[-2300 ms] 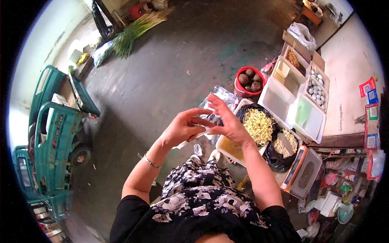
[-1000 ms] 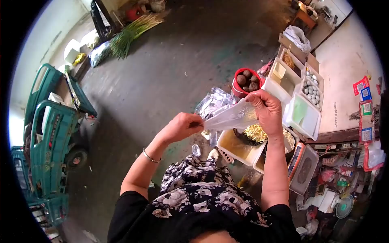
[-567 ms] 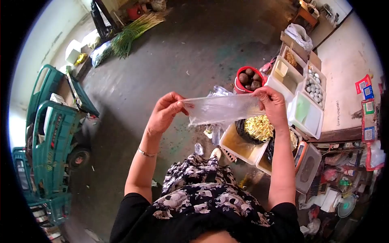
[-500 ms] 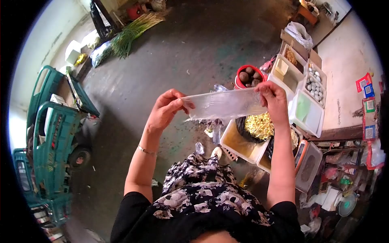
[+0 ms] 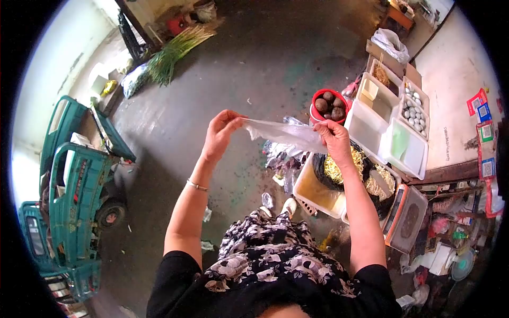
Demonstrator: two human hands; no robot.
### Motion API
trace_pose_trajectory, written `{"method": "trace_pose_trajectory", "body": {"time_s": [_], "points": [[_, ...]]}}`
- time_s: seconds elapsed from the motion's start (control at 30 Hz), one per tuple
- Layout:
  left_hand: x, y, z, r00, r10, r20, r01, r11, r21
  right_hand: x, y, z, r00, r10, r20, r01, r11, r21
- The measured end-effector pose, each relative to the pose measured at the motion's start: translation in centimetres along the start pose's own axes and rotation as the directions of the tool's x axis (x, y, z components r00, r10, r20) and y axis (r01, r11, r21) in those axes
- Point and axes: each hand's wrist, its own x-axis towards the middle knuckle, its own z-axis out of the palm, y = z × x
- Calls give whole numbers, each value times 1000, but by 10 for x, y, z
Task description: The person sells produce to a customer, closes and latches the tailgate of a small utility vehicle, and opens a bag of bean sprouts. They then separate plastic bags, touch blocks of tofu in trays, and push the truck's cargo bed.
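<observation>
A thin clear plastic bag [image 5: 286, 133] is stretched across the air between my two hands. My left hand [image 5: 223, 133] pinches one end of it, wrist braceleted and arm extended. At the other end my right hand [image 5: 335, 139] grips it between thumb and fingers. Behind and below my right hand are yellow bean sprouts [image 5: 339, 172] in a black-lined container. Just beyond it stands a red bucket [image 5: 314, 113] holding several round brown items, possibly eggs or root vegetables.
White tubs [image 5: 366, 130] and a tray of pale eggs [image 5: 414, 114] line the right wall. A teal cargo tricycle [image 5: 74, 196] stands at left. Green onions [image 5: 172, 58] lie at the far left. Plastic litter [image 5: 283, 159] is on the floor ahead of my feet.
The bag has gone from a broad, flat sheet to a narrower, bunched strip. My right hand has moved slightly down and left, and the view has shifted a little.
</observation>
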Motion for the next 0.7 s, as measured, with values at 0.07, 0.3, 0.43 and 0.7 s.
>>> {"method": "trace_pose_trajectory", "body": {"time_s": [0.07,0.3,0.43,0.7], "points": [[0,-7,4,991,-64,-120,13,922,-386,-2,-6,0,1000,-7,15,7,1000,12],[-15,20,35,841,-75,-537,-112,945,-307,-19,-22,13,1000,-19,-20,21,994,104],[-29,42,28,845,14,-535,-122,978,-168,-27,-20,6,997,55,-61,-41,977,208],[-42,61,41,918,166,-361,-131,984,117,-26,27,-30,998,49,-35,-49,999,4]]}}
